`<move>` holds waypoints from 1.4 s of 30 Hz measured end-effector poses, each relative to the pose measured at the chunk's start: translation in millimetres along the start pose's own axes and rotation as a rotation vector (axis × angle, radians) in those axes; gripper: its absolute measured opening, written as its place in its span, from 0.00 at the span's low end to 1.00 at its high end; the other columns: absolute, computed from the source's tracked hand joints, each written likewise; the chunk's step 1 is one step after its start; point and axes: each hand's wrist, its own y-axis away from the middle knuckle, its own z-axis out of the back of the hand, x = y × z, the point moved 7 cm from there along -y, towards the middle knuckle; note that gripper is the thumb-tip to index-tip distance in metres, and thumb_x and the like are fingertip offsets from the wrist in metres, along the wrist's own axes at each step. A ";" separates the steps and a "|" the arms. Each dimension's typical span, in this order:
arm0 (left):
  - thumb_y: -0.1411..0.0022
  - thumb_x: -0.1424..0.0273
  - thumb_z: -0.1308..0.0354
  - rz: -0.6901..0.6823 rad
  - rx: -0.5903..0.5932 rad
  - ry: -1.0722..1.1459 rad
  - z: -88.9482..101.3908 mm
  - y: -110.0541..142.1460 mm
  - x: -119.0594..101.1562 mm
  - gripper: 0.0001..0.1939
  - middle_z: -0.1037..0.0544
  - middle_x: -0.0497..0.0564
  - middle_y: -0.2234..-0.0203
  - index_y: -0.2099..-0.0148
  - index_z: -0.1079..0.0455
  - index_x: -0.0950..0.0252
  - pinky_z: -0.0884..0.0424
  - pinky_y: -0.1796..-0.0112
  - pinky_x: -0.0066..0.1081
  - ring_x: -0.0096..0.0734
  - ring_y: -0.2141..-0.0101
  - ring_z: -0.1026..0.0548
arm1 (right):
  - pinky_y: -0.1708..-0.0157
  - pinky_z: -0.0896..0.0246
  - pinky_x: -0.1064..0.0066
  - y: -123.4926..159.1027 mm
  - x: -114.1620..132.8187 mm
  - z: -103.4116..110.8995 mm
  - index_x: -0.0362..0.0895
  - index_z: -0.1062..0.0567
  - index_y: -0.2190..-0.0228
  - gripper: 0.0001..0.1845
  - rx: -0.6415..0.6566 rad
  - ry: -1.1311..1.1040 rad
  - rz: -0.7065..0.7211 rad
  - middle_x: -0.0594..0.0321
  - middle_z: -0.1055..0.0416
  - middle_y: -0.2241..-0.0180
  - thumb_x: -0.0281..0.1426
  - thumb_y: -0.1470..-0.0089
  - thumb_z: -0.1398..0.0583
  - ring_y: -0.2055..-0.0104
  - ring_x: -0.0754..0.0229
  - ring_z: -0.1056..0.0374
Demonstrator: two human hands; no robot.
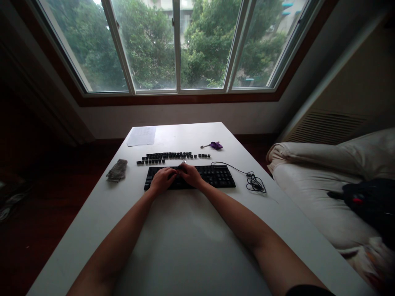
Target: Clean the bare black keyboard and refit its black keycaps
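A black keyboard (216, 176) lies on the white table (185, 246), its cable (254, 182) coiled at its right end. Both my hands rest on its left half. My left hand (162, 180) lies curled on the keys. My right hand (190, 174) has its fingers pinched round a small metal tool (184, 163) at the keyboard's far edge. Rows of loose black keycaps (173, 156) lie just beyond the keyboard.
A grey cloth (117, 170) lies left of the keyboard. A sheet of paper (141, 136) and a purple-handled tool (212, 145) sit nearer the window. A white sofa with a dark object (367, 199) stands to the right.
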 end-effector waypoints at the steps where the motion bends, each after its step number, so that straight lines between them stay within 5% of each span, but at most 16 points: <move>1: 0.35 0.66 0.46 -0.001 -0.001 -0.001 0.0 0.1 -0.1 0.09 0.22 0.52 0.59 0.55 0.26 0.59 0.31 0.57 0.35 0.37 0.59 0.25 | 0.72 0.47 0.73 -0.1 -0.3 -0.1 0.43 0.25 0.63 0.14 -0.001 0.000 0.002 0.68 0.34 0.78 0.40 0.45 0.40 0.75 0.65 0.41; 42: 0.34 0.65 0.47 -0.022 0.000 -0.009 -0.4 -0.6 -0.3 0.09 0.22 0.51 0.60 0.55 0.27 0.59 0.32 0.58 0.35 0.37 0.59 0.26 | 0.72 0.47 0.73 0.1 0.5 -0.1 0.43 0.25 0.63 0.12 -0.005 0.006 0.022 0.67 0.31 0.77 0.38 0.44 0.40 0.75 0.64 0.39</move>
